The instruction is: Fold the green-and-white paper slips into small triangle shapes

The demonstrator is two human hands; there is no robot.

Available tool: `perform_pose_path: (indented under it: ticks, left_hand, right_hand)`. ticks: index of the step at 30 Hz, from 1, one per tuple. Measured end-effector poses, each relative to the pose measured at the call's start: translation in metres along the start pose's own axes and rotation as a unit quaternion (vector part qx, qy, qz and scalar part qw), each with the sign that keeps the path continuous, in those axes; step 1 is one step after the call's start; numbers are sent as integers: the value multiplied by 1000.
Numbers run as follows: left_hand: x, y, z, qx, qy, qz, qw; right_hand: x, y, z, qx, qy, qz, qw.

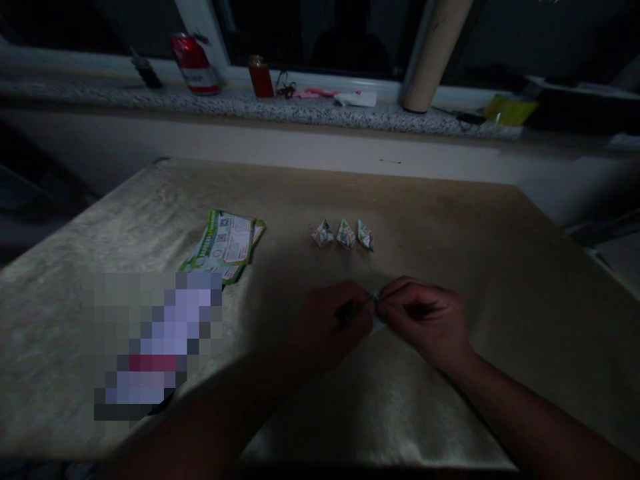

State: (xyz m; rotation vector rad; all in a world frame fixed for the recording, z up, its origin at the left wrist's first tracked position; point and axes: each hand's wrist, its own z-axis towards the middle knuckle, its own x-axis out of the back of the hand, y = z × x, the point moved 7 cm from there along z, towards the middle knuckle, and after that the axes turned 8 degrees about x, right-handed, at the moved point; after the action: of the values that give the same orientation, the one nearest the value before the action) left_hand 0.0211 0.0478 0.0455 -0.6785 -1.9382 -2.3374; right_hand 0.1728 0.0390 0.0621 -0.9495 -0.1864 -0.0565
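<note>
My left hand (340, 320) and my right hand (425, 320) meet over the middle of the table. Both pinch a small piece of folded paper (379, 324), mostly covered by the fingertips; a pale part of it shows below them. Just beyond the hands, three small folded paper boats stand in a row: a left one (323, 234), a middle one (345, 234) and a right one (365, 235). To the left lies a pile of green and white printed leaflets (227, 240).
A pixelated oblong object with a dark edge (165, 347) lies left of my left forearm. Along the windowsill (310, 113) stand a red can (195, 65), an orange-red container (261, 77) and a tall tube (437, 53). A yellow packet (509, 110) sits further right.
</note>
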Motion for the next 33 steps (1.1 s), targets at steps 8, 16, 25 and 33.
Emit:
perform_pose_path:
  ticks: [8,16,25,33]
  left_hand:
    - [3,0,-1,6,28,-16,999]
    - [6,3,0,-10,38,-22,999]
    - [3,4,0,-34,26,-11,999]
    - [1,1,1,-23,10,7,1000]
  right_hand:
    - [0,8,-2,-52,8,46,998]
    - [-7,19,-6,-111,-40,67,991]
    - [-7,27,-9,-168,-25,117,978]
    - [-8,26,-10,-169,-30,105,979]
